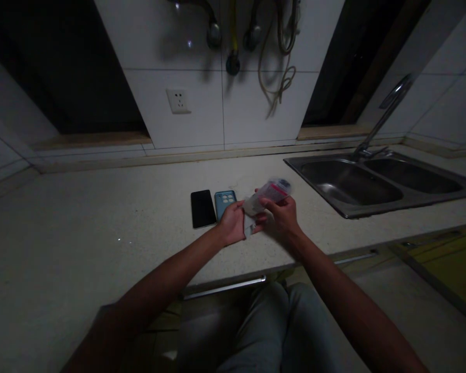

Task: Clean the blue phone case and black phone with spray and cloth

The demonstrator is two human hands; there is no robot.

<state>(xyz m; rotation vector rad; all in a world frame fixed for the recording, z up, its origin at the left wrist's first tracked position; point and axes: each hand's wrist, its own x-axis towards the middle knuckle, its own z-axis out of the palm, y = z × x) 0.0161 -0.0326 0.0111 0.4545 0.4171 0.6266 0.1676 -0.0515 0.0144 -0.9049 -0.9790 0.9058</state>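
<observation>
Single view, head-worn: camera is looking from above and behind the grip of left hand [232,225] and right hand [285,215], facing forward and down, sitting fairly near, taking in tiled wall [194,129] beyond the grip and sink [345,182] to its right.

The plastic packet [267,197] is blurred (its contents too unclear to tell), the left grip [232,225] hides part of the blue phone case [220,205], and the right edge crops the double-bowl sink [404,204].

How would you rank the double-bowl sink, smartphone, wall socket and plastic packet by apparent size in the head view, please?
1. Double-bowl sink
2. Smartphone and plastic packet: too close to rank
3. Wall socket
</observation>
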